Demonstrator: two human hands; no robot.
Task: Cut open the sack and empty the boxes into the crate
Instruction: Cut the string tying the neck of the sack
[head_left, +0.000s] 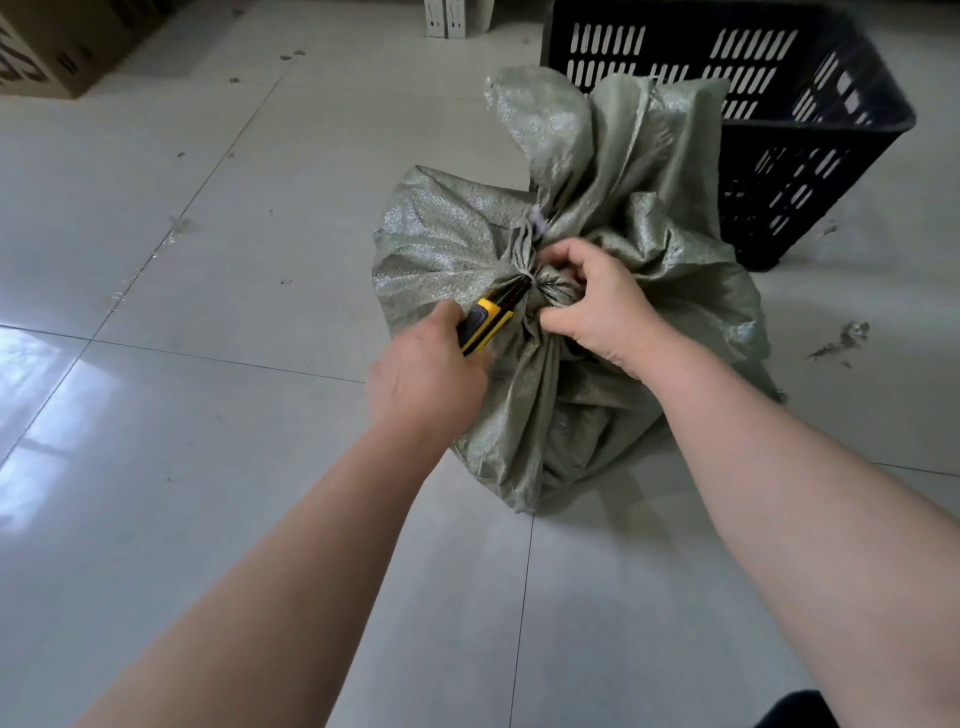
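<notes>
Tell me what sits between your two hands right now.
In the head view, the sack's tied neck, with the utility knife in the left hand pointing toward it; the right hand grips it.

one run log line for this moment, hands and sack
left hand: holds knife at tied neck | right hand: grips neck | sack: still tied | crate: behind sack

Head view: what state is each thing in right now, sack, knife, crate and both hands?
sack: on the floor, neck still tied shut
utility knife: in the left hand, tip at the tied neck
crate: upright behind the sack, no boxes visible inside
left hand: closed around the knife
right hand: gripping the bunched neck
</notes>
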